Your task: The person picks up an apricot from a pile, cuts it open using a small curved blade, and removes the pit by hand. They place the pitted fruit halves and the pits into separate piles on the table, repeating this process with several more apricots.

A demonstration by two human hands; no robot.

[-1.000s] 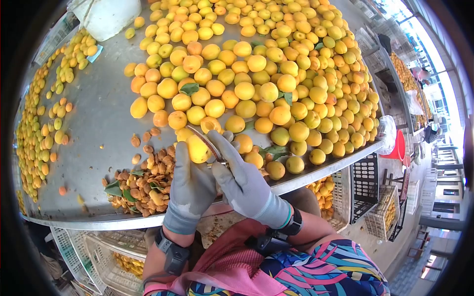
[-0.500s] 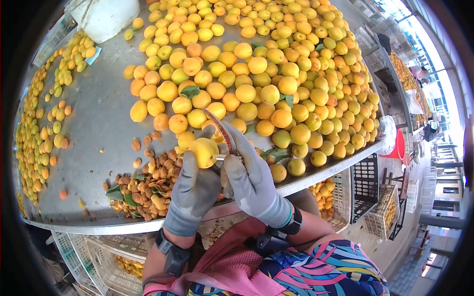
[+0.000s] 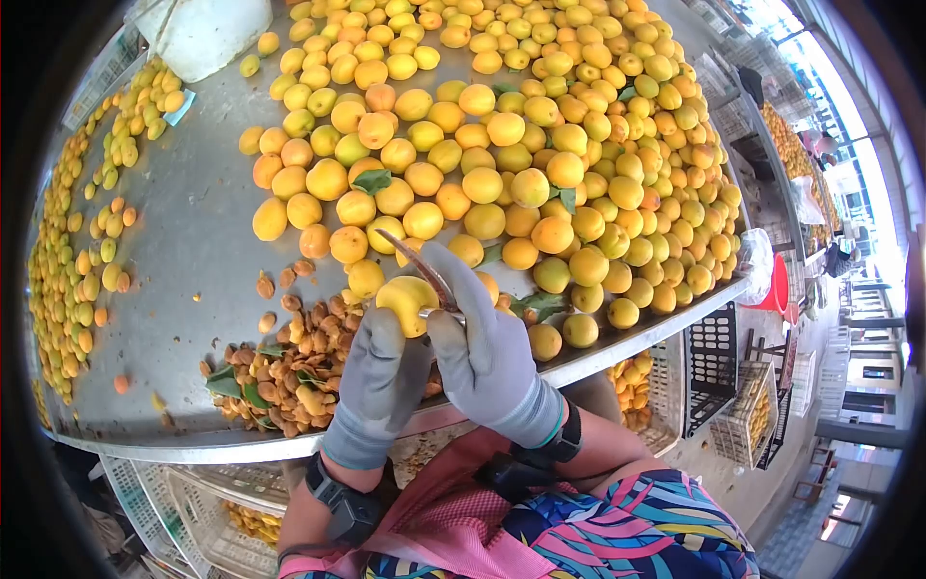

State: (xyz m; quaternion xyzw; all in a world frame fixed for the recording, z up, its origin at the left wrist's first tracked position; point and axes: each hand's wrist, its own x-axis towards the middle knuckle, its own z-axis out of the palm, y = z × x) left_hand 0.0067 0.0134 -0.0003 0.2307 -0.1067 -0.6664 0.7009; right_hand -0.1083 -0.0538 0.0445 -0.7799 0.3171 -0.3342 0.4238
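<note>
My left hand (image 3: 381,372), in a grey glove, holds a yellow apricot (image 3: 407,305) above the near edge of the metal table. My right hand (image 3: 482,338), also gloved, is closed round a curved reddish-brown tool (image 3: 430,274), whose metal part touches the right side of the fruit. Left of my hands lies a heap of brown pits (image 3: 299,372) with some green leaves. Many whole yellow-orange apricots (image 3: 588,265) spread over the table behind and to the right.
More apricots line the left side of the metal table (image 3: 183,251). A white container (image 3: 207,37) stands at the back left. Below the table are white crates (image 3: 227,482); a black crate (image 3: 712,362) and a red basin (image 3: 775,287) are on the right.
The curved tool has tilted further left over the fruit, and my right hand has turned with it. The apricot has turned slightly and moved a little upward in my left hand.
</note>
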